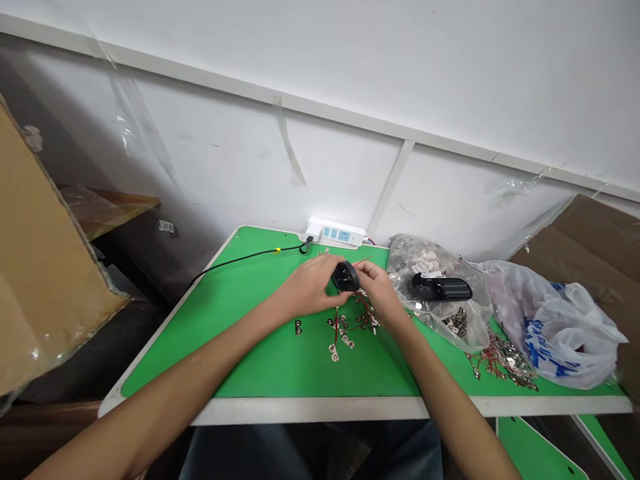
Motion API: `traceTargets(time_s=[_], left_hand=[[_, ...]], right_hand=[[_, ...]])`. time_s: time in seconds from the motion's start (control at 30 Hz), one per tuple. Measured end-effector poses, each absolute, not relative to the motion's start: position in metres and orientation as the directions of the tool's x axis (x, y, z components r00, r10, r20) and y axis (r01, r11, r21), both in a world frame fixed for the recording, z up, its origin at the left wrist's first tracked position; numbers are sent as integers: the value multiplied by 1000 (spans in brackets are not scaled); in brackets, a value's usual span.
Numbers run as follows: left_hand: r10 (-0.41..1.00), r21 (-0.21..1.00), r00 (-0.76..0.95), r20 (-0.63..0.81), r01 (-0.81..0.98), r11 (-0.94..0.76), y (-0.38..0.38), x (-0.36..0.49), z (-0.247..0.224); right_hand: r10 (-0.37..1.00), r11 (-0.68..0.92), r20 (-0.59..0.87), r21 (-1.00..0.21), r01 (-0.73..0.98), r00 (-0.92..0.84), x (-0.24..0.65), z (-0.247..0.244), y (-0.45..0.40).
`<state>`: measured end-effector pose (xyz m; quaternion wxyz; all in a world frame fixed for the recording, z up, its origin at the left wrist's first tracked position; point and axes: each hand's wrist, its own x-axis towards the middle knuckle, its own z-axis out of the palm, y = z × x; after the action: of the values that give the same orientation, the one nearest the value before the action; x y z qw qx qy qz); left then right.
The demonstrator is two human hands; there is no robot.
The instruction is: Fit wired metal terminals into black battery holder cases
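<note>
My left hand (314, 283) is closed around a black plastic housing (344, 277) whose hollow side faces me. At the housing's right edge, the fingers of my right hand (375, 283) are pinched together. What they grip is hidden, though a thin red wire (364, 260) sticks out just above them. Below both hands lie loose small metal contact plates (334, 351), some joined to red wires. A dark pair of round contacts (299, 327) lies on the green table (240, 360), left of those plates.
A white power strip (343, 233) with a black cable (245, 256) stands against the wall. To the right, a clear bag (420, 250) carries another black housing (443, 289). Near it are a heap of wired contacts (507, 360) and a white plastic bag (575, 327). Cardboard (50, 267) rises at left.
</note>
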<state>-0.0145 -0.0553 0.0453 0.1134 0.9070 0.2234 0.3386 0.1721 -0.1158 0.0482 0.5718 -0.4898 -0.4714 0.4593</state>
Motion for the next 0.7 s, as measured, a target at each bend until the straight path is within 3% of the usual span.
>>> traceTargets(time_s=[0.33,0.5,0.7], left_hand=[[496,425,609,618,272,-863,-50,-15,36],[411,339,530,742,233,-912,-46,-13,27],[353,249,515,781,262,-932,-41,-16,24]], right_hand=[[956,245,261,-962,121,136,167,45,-121],[924,344,369,-915,208,94,163,45,-128],[893,430,449,-875,220,39,161,44,-131]])
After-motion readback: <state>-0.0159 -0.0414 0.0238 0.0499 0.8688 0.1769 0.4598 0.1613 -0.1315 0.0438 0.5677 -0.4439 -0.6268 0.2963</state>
